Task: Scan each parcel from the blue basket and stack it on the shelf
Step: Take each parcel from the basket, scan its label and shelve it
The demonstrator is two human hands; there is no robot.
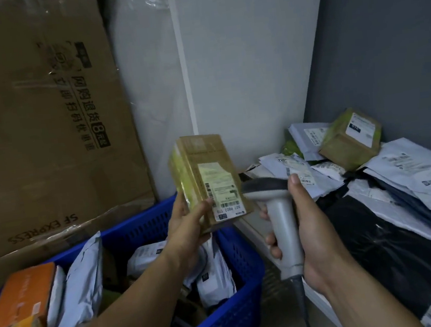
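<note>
Small box parcel (207, 180) gripped upright in left hand (189, 221), raised above blue basket (233, 297). Scanner (277, 210) clenched in right hand (315, 238), head aimed at label. Shelf (407, 234) right of basket already piled; many parcels left in basket.

Blue latticed basket (244, 265), tan parcel (205, 180) with yellow-green tape, grey scanner (277, 210), orange box (21, 295)

The shelf (246, 224) carries a heap of parcels. A black bag (381, 238) lies at the front; behind it, white mailers (414, 174) overlap (labels facing up). Farthest behind the black bag, a small cardboard box (350, 140) rests tilted on the mailers.
</note>
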